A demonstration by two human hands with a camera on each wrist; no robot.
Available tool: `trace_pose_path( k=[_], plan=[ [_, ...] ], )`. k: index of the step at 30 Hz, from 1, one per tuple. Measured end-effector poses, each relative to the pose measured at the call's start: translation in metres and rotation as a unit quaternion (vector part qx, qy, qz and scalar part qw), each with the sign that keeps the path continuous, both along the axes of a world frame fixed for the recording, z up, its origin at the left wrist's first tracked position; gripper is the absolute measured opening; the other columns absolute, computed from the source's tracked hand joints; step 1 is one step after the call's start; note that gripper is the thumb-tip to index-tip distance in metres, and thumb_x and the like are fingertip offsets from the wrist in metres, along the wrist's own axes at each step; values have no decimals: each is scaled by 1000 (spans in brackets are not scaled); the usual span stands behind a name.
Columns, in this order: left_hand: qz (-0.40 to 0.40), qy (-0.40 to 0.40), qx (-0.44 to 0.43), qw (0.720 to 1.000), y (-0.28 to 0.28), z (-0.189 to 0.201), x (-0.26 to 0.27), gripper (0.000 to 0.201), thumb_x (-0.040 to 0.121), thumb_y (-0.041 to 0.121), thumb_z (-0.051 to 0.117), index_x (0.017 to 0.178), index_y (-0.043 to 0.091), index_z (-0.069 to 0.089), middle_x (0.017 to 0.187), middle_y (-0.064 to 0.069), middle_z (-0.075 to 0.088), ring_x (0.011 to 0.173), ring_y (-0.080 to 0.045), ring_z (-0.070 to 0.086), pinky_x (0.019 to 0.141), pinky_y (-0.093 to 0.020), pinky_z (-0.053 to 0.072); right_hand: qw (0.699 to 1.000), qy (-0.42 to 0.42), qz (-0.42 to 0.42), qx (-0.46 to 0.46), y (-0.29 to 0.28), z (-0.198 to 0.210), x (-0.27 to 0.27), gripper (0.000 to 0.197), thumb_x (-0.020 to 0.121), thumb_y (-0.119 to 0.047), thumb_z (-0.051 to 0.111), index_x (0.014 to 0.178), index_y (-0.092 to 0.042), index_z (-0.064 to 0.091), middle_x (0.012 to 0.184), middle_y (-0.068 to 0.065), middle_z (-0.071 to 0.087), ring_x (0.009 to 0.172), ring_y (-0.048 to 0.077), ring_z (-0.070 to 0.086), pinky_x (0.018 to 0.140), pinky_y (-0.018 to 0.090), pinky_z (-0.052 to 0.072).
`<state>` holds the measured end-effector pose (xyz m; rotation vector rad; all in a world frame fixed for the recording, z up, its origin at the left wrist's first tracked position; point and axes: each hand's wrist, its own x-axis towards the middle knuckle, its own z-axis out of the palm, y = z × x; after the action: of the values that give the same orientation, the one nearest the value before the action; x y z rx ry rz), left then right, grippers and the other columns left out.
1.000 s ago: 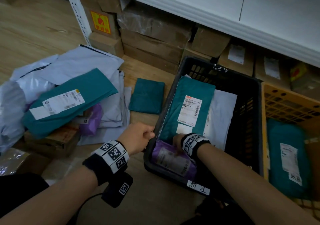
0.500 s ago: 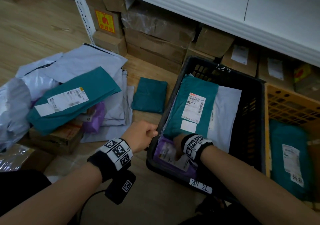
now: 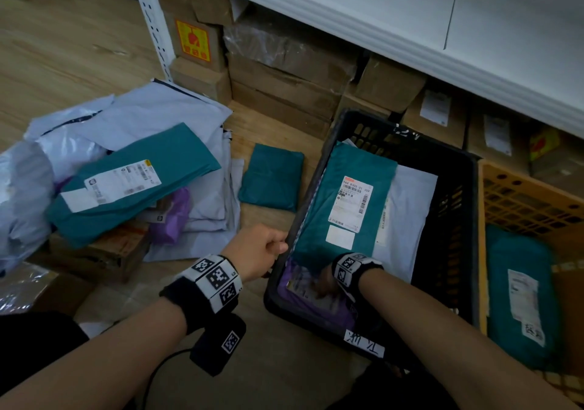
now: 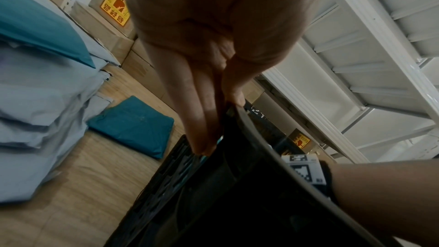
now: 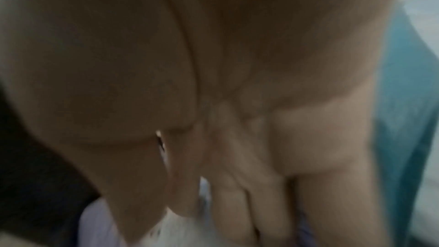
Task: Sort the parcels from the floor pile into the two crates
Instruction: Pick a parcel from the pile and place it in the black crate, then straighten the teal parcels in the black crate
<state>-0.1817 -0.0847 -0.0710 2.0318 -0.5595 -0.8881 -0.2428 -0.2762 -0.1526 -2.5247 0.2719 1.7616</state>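
A black crate [image 3: 468, 220] holds a teal parcel [image 3: 344, 207], a white mailer [image 3: 410, 213] and, in its near left corner, a purple parcel [image 3: 300, 299]. My right hand [image 3: 319, 286] is down inside the crate, its fingers laid on that purple parcel's label; in the blurred right wrist view, the right hand [image 5: 225, 194] shows fairly straight fingers against the label. My left hand [image 3: 265, 251] grips the crate's left rim, thumb inside and fingers on the outer wall of the crate [image 4: 237, 194]. The yellow crate [image 3: 531, 201] to the right holds a teal parcel [image 3: 518, 295].
The floor pile lies at left: a long teal parcel [image 3: 126, 182], white mailers [image 3: 164, 115], a purple parcel [image 3: 172, 216], a cardboard box [image 3: 104, 254]. A small teal parcel [image 3: 271, 175] lies alone beside the black crate. Stacked cartons [image 3: 284, 71] sit under a white shelf [image 3: 410, 8].
My right hand has slid from the crate's near edge onto the purple parcel's label and pushed it towards the near left corner. The left hand has kept its hold on the rim.
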Motion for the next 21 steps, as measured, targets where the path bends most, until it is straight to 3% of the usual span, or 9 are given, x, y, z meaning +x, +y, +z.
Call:
trace_pose_path(
  k=[3,5,7,10,12,15,17,21],
  plan=[
    [6,1,-2,1000,0,4,-3,28,99,15,48,114,20,71,97,-8,73,89,-23,69,78,-43,59,996,-43,-51,53,4,23,10,56,102,-41,50,144,-4,50,147,16,51,128,29,53,111,38,40],
    [6,1,4,1000,0,8,-3,26,99,18,50,116,17,70,100,-9,72,91,-23,69,78,-43,60,990,-78,-74,94,3,47,19,44,102,-34,54,132,-2,62,132,19,63,102,23,61,92,36,52],
    [-5,-8,14,1000,2,9,-2,26,98,20,51,116,13,69,104,-11,71,93,-24,68,78,-42,59,973,-144,-131,120,-1,78,28,34,101,-28,55,121,-4,68,118,15,71,89,20,62,74,29,52],
    [33,7,-1,999,14,11,4,27,99,17,50,121,11,65,111,-7,70,93,-20,69,70,-35,60,937,-280,-159,137,-7,133,42,32,102,-31,52,105,-7,74,105,9,74,96,24,69,80,35,57],
    [76,-7,-11,997,32,11,11,28,98,14,50,122,12,64,113,-4,70,95,-19,69,77,-39,60,888,-402,-182,131,-3,160,47,27,101,-27,54,97,-8,73,98,6,73,94,25,68,86,40,56],
    [109,-95,31,989,67,6,32,27,96,12,54,118,12,68,114,-5,71,101,-22,67,88,-38,55,827,-530,-153,112,25,175,51,19,101,-28,51,95,-19,68,94,0,68,88,20,63,78,34,52],
    [142,-144,82,976,92,1,50,25,94,14,55,112,15,71,115,-6,70,106,-24,65,94,-33,50,828,-533,-107,134,48,169,58,19,101,-27,51,101,-18,69,100,1,69,92,19,62,82,35,52],
    [204,-162,156,953,130,-6,80,26,90,11,53,105,21,72,118,-5,68,109,-27,62,94,-34,50,887,-444,-30,121,80,140,73,22,102,-24,51,108,-14,70,110,3,70,101,21,64,87,36,52]
  ],
)
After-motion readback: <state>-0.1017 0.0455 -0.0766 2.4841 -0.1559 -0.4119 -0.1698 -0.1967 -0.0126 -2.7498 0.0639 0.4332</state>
